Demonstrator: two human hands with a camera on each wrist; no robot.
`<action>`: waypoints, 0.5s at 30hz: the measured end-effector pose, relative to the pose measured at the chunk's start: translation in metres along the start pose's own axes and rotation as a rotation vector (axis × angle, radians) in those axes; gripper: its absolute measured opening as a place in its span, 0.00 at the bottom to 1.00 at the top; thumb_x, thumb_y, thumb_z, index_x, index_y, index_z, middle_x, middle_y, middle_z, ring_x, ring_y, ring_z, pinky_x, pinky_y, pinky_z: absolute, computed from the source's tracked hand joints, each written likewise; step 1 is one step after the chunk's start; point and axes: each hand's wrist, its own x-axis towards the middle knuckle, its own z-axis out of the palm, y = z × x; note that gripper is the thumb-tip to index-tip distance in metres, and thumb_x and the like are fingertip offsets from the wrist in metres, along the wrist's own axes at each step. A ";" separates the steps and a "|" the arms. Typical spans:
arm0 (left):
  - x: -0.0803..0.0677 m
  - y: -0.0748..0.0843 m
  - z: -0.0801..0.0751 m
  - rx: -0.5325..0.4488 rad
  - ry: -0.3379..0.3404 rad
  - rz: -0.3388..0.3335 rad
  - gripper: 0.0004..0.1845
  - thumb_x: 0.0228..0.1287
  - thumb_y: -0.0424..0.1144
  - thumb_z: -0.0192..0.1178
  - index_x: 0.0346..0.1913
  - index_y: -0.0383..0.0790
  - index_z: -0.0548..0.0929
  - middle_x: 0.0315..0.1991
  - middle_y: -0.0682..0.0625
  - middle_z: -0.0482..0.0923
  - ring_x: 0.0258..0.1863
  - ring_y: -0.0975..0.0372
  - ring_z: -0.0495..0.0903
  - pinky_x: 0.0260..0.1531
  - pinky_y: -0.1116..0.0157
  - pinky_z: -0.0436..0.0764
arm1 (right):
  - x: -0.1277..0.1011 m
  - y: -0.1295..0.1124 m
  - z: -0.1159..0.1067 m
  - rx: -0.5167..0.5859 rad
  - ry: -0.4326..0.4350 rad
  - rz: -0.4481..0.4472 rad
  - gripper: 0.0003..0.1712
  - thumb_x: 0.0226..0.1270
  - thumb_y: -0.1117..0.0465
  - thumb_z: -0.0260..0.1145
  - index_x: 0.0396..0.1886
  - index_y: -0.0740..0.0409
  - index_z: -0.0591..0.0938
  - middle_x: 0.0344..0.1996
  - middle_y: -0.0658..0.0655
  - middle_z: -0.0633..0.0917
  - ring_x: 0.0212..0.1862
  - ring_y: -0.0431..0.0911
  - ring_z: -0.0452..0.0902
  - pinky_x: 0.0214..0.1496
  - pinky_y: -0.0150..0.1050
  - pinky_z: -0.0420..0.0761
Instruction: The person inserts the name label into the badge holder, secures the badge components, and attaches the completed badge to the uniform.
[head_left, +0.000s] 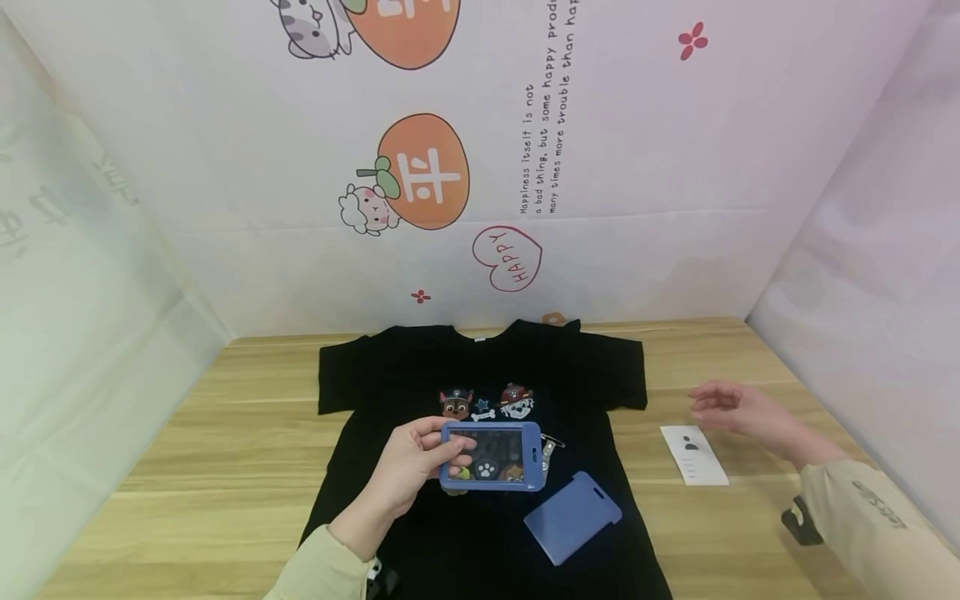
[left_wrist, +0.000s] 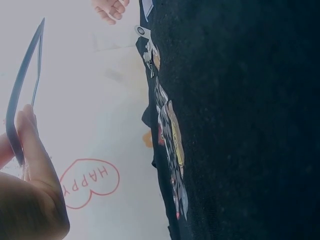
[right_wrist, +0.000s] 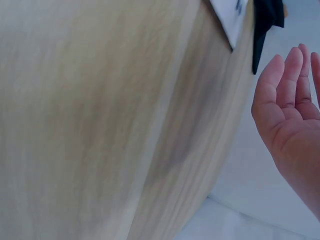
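My left hand (head_left: pixel 408 467) pinches a blue badge holder frame (head_left: pixel 533 458) by its left end, above a black T-shirt (head_left: pixel 450 542). Through the frame's window show my fingertips and the shirt's print. Edge-on in the left wrist view, the frame (left_wrist: pixel 19 95) sits between thumb and fingers. Over at the right, my right hand (head_left: pixel 738 410) hovers beside a white card (head_left: pixel 693 456) with a small portrait icon, its fingers loosely bent and holding nothing. A flat blue cover piece (head_left: pixel 570 518) with a slot lies on the shirt.
Partly behind the frame, a metal badge clip with a pin (head_left: pixel 550 450) lies on the shirt. The shirt is spread over a wooden table (head_left: pixel 187 467). A printed white cloth (head_left: pixel 615 275) hangs behind the table, with pale cloth walls at both sides.
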 end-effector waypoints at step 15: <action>0.001 -0.001 0.000 0.003 0.003 -0.012 0.18 0.64 0.29 0.59 0.55 0.25 0.73 0.40 0.40 0.85 0.29 0.65 0.85 0.29 0.71 0.82 | 0.013 0.015 0.003 -0.189 -0.066 -0.041 0.32 0.52 0.59 0.73 0.53 0.72 0.74 0.45 0.63 0.82 0.44 0.46 0.78 0.42 0.28 0.78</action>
